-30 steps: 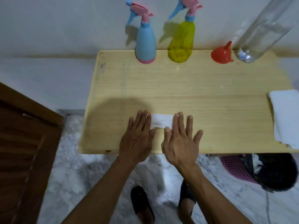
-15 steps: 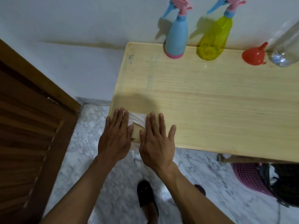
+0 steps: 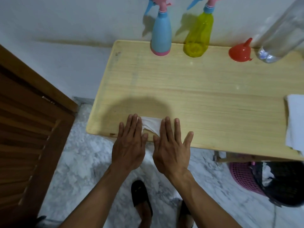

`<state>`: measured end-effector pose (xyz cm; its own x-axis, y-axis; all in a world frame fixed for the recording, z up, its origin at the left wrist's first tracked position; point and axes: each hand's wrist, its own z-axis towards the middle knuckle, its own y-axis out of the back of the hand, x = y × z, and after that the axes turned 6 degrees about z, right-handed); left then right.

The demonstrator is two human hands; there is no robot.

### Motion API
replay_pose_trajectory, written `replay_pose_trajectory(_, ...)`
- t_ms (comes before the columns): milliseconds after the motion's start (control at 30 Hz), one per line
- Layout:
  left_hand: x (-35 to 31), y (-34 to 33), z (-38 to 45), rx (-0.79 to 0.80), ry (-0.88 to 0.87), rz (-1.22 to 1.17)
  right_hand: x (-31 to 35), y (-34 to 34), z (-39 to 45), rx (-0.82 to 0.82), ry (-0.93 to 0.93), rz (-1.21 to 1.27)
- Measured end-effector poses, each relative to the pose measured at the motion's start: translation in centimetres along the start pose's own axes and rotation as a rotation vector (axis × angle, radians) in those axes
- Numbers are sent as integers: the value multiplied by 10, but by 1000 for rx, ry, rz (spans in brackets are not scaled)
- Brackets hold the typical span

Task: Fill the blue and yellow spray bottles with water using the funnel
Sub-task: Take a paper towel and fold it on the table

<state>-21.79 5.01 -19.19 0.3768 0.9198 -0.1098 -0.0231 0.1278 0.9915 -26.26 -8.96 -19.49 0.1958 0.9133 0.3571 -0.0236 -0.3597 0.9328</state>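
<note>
- Since half a second ago, our two hands and the white tissue (image 3: 150, 126) under them have slid right along the near edge of the table (image 3: 205, 99), away from its left corner.
- Largest in view, the wooden table stands against the wall, a brown louvred door (image 3: 29, 129) to its left.
- At the back right, a clear bottle (image 3: 279, 33) stands beside the red funnel (image 3: 240, 52), which lies mouth down.
- Both spray bottles stand capped at the back edge: blue (image 3: 160, 35) left, yellow (image 3: 199, 37) right.
- Our left hand (image 3: 129, 145) and right hand (image 3: 171, 148) lie flat, fingers straight, pressing the tissue.
- A folded white cloth (image 3: 295, 122) sits at the right edge.
</note>
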Motion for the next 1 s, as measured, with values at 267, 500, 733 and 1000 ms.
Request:
replay_pose_trajectory(267,-109,-12,19,34,-108,-11,-106,43,-15,-54,-92,-14)
replay_pose_trajectory(500,-189,-21,29,67,-179,-35,-183,76,-29,-65,-180,-30)
replay_pose_trajectory(733,-234,-27,29,99,-236,-34,-231,94,-45,-49,-195,-4)
replay_pose_trajectory(1000,-233,-23,22,-29,-208,-244,-259,92,-57,-340,15,23)
